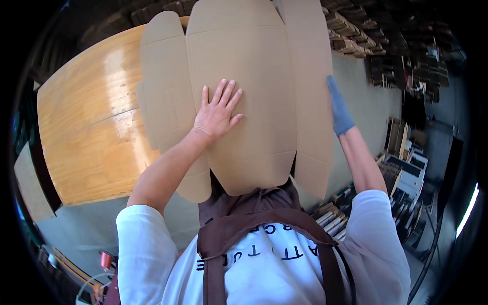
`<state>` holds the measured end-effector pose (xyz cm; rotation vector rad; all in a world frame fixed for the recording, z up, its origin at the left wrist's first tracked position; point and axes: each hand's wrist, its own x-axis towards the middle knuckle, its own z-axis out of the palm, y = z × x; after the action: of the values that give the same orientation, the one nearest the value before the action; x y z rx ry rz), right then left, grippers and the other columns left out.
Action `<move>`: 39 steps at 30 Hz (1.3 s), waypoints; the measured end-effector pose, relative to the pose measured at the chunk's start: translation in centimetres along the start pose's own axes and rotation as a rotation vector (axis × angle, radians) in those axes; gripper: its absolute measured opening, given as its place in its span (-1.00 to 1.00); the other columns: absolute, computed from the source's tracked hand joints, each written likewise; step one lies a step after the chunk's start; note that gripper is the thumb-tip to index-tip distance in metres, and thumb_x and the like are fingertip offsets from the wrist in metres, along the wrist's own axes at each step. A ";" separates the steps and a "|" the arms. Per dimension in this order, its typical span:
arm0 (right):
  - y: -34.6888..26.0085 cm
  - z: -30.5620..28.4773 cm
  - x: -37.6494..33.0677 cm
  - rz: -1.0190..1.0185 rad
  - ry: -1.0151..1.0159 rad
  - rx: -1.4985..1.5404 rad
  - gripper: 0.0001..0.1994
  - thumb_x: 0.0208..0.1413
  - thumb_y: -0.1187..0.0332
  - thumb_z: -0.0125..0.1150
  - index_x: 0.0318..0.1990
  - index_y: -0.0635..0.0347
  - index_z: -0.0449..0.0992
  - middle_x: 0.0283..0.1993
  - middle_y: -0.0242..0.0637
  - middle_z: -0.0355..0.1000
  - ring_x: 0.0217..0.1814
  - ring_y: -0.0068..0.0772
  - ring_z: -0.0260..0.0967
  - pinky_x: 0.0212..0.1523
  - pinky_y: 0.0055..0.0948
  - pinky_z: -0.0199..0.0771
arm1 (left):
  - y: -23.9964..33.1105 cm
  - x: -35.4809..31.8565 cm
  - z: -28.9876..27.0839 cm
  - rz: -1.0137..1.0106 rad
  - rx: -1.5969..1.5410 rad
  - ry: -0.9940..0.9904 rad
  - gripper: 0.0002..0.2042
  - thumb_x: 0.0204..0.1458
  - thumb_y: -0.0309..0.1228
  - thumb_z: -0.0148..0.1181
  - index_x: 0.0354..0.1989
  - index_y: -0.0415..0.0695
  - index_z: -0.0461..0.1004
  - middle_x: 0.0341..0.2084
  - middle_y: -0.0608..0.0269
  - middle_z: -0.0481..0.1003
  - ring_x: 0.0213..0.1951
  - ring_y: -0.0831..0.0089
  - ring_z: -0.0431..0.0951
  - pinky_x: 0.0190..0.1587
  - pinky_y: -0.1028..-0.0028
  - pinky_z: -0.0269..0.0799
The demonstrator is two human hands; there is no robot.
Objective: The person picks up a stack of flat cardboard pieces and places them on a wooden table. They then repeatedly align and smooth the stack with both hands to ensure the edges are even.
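Note:
A large flat sheet of brown cardboard (244, 61), creased and cut like an unfolded box, lies in front of me and reaches down to my waist. My left hand (217, 113), bare, rests flat on its middle panel with the fingers spread. At the sheet's right edge, my right hand (339, 108) wears a blue-grey glove. Its fingers are stretched out along the side panel (311, 91), pointing away from me. The thumb of that hand cannot be made out. Beneath the sheet, on the left, shows a glossy wooden table (86, 122).
Stacks of brown cardboard (351, 35) stand at the far right. Lower on the right is a white machine or cabinet (406, 175) among piled boards. A red spool-like object (106, 259) sits at the lower left. Grey floor (366, 107) shows beyond the sheet's right edge.

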<state>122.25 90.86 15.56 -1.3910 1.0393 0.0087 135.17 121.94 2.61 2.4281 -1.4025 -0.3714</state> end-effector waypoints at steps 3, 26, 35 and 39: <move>0.1 0.8 -0.7 -0.078 0.068 -0.127 -0.15 0.24 -0.21 0.08 0.40 0.39 0.15 0.32 -0.06 0.33 0.36 -0.26 0.28 0.25 -0.40 0.34 | 0.2 0.2 -0.3 0.012 0.016 0.002 -0.32 0.22 0.05 -0.01 0.48 0.08 0.04 0.51 0.22 -0.11 0.52 0.21 -0.21 0.45 -0.19 -0.27; 3.7 2.3 -4.9 -0.618 0.284 -0.692 -0.23 0.25 -0.17 0.03 0.40 0.27 0.18 0.46 0.15 0.09 0.54 0.18 -0.06 0.49 0.00 -0.12 | 1.9 1.0 -0.1 -0.032 0.166 -0.045 -0.31 0.20 0.06 -0.01 0.47 0.05 0.09 0.50 0.17 -0.04 0.52 0.18 -0.15 0.46 -0.12 -0.30; 22.1 -11.9 9.6 -0.017 0.014 -0.044 -0.27 0.33 -0.23 -0.19 0.31 0.27 0.35 0.30 -0.06 0.39 0.38 -0.16 0.28 0.35 -0.28 0.23 | 0.5 0.7 0.3 -0.050 0.258 -0.111 -0.25 0.14 0.05 0.04 0.46 -0.06 0.07 0.50 0.06 -0.06 0.52 0.09 -0.18 0.46 -0.11 -0.35; 22.8 -9.2 7.2 0.309 -0.446 0.357 -0.17 0.29 -0.35 -0.24 0.31 0.29 0.36 0.27 -0.11 0.42 0.32 -0.26 0.31 0.32 -0.35 0.25 | -1.0 -1.1 0.2 -0.060 0.299 -0.102 -0.25 0.12 0.08 0.04 0.42 -0.08 0.14 0.48 0.02 -0.03 0.51 0.07 -0.13 0.45 -0.15 -0.35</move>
<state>108.25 85.33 -5.13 -0.8427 0.8194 0.3316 135.38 123.32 2.12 2.7300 -1.5256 -0.3230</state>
